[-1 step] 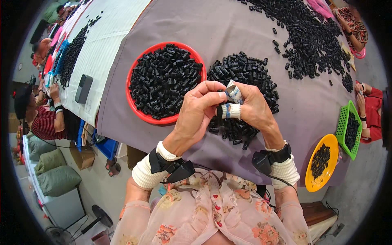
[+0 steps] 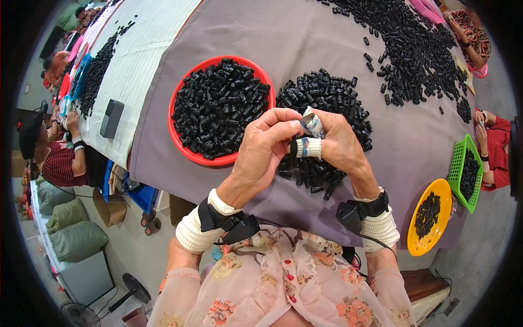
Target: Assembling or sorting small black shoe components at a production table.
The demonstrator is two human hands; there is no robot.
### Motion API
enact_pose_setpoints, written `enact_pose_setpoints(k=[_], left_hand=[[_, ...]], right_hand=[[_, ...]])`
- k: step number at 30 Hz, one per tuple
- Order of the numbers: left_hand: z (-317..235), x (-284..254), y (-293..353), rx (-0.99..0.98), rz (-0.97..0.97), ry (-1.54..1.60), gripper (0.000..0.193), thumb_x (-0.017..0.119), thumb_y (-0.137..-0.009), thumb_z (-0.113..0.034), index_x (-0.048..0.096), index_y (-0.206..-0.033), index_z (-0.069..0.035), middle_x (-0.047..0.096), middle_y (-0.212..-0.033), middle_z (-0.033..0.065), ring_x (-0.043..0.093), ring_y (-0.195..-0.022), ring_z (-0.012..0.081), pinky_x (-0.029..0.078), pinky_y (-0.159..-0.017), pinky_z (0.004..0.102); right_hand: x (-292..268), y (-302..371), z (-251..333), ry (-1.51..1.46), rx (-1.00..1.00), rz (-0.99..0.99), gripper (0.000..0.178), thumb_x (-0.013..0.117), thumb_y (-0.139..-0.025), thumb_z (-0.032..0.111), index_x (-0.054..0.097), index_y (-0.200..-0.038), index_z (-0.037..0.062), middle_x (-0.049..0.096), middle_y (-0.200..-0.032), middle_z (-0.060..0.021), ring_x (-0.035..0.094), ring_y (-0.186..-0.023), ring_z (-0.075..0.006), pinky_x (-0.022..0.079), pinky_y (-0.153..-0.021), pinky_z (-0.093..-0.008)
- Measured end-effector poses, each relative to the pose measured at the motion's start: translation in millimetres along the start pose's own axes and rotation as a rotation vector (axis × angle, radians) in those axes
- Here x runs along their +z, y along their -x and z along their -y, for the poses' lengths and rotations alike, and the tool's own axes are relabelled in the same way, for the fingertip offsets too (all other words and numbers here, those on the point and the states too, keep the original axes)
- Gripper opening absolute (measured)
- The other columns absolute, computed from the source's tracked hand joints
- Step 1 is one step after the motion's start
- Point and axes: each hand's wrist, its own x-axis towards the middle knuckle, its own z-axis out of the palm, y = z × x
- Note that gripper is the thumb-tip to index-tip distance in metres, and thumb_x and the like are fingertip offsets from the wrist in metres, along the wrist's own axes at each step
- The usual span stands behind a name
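Note:
My left hand (image 2: 261,144) and my right hand (image 2: 342,140) meet over a heap of small black plastic parts (image 2: 321,92). The thumb and fingers of both are pinched together around a small black part (image 2: 293,148), mostly hidden by the fingers. Wrapped around my right thumb is a white and blue covering (image 2: 312,124), and a white knit band (image 2: 308,147) circles one finger of that hand. Just left of the heap, a red basin (image 2: 173,128) is filled with similar black cylindrical parts.
More black parts (image 2: 414,60) spread over the grey tablecloth (image 2: 239,27) at far right. A yellow plate (image 2: 429,245) and a green basket (image 2: 456,163) hold black pieces at right. A dark box-shaped device (image 2: 111,118) stands at left. Other people sit on both sides.

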Motion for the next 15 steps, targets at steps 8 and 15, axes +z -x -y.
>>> enact_pose_setpoints(k=[8, 15], left_hand=[[2.5, -9.6, 3.7, -0.025, 0.092, 0.094, 0.023, 0.053, -0.089, -0.009, 0.055, -0.11, 0.0, 0.06, -0.096, 0.0074, 0.057, -0.09, 0.0131, 0.047, -0.083, 0.0296], [1.2, -0.7, 5.5, -0.016, 0.031, 0.075, 0.019, 0.054, -0.089, -0.008, 0.056, -0.106, 0.0, 0.06, -0.092, 0.0034, 0.055, -0.077, 0.0075, 0.047, -0.071, 0.0223]], right_hand=[[-4.1, -0.9, -2.2, -0.017, 0.005, 0.047, 0.027, 0.074, -0.066, 0.018, 0.056, -0.078, 0.0021, 0.051, -0.064, -0.0022, 0.045, -0.059, -0.0099, 0.039, -0.056, -0.0266], [-3.0, 0.2, 1.5, -0.018, 0.016, 0.081, 0.027, 0.074, -0.065, 0.019, 0.056, -0.077, 0.002, 0.051, -0.062, -0.0018, 0.045, -0.059, -0.0103, 0.04, -0.055, -0.0271]])
